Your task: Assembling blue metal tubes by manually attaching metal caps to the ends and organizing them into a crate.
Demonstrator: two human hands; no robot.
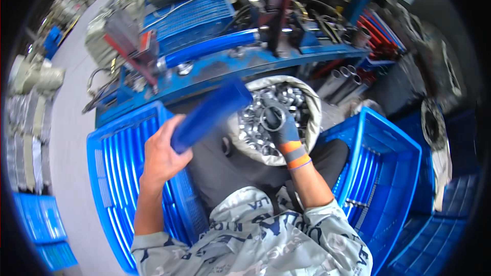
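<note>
Fig.: seated worker seen from above; bare left hand [162, 154] has fingers wrapped fully round the lower end of a blue tube [210, 114], held tilted up-right over the lap, betw. the blue crate [110, 174] at left and the white sack [312, 105] of metal rings [255, 128]. Gloved right hand [284, 125] (grey glove, orange cuff) reaches into the sack w/ fingers pinched on one metal ring [272, 117], lifted just above the pile. Second blue crate [394, 174] at right; blue workbench [245, 64] beyond the sack.
</note>
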